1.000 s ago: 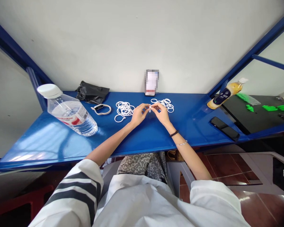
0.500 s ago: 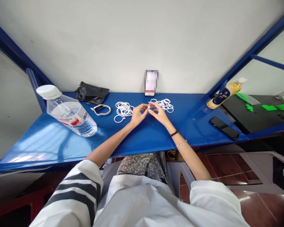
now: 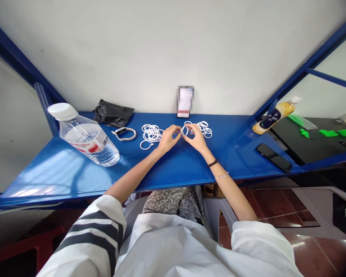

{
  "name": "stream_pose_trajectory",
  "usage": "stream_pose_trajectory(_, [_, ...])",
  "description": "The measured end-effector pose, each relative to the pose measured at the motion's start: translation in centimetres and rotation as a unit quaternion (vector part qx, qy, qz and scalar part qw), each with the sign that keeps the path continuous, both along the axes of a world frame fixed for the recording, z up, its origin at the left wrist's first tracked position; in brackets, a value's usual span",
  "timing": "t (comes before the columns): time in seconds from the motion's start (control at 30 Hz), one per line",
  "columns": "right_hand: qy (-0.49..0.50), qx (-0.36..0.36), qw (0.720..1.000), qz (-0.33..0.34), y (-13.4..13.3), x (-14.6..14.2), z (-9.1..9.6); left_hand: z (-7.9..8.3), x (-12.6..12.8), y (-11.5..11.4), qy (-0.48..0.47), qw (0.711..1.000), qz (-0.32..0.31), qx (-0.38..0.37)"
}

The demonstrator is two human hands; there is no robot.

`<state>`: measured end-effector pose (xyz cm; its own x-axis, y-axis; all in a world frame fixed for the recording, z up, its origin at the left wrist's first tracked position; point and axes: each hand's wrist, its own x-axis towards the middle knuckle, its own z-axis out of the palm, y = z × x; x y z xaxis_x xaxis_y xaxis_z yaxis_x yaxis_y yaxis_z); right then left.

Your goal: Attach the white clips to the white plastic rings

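Note:
A white plastic ring (image 3: 185, 130), which looks like a curtain ring, is held up between my two hands above the blue table. My left hand (image 3: 169, 139) pinches its left side with thumb and fingertips. On the other side, the thumb and fingers of my right hand (image 3: 198, 140) close on its edge. One pile of similar white rings (image 3: 150, 133) lies just left of my left hand, several of them overlapping. Behind my right hand is another group of white rings (image 3: 207, 131), partly hidden by the fingers.
A phone (image 3: 185, 102) leans upright against the wall. On the left stand a large water bottle (image 3: 89, 140), a black plastic bag (image 3: 112, 113) and a watch with a pale strap (image 3: 125, 133). To the right are a yellow drink bottle (image 3: 273, 116) and a dark phone (image 3: 273, 157) near the edge.
The ring between my hands has turned, so its round opening now faces the camera. My right hand has shifted slightly right, away from the left.

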<state>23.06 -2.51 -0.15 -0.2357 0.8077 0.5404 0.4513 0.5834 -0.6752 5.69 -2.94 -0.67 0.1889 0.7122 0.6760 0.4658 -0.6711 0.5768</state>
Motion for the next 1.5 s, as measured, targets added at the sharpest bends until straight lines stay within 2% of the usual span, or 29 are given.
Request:
stream_pose_trajectory(0.13, [-0.034, 0.057, 0.997, -0.027, -0.2, 0.1, 0.3, -0.3, -0.5, 0.4, 0.105, 0.993, 0.051, 0.019])
stream_pose_trajectory(0.33, [-0.061, 0.075, 0.995, -0.035, -0.2, 0.2, 0.3, -0.7, -0.7, 0.8, 0.173, 0.979, 0.095, 0.048])
stream_pose_trajectory(1.03, [-0.065, 0.062, 0.996, -0.017, 0.1, 0.4, 0.0, -1.0, -1.1, 1.1, 0.189, 0.971, 0.096, 0.114])
stream_pose_trajectory(1.23, [-0.067, 0.053, 0.996, -0.024, -0.1, 0.3, 0.2, -0.9, -1.0, 1.0, 0.177, 0.976, 0.095, 0.084])
stream_pose_trajectory(1.5, [-0.047, 0.047, 0.997, -0.037, -0.2, 0.3, 0.3, -0.1, -0.4, 0.0, 0.103, 0.991, 0.084, -0.022])
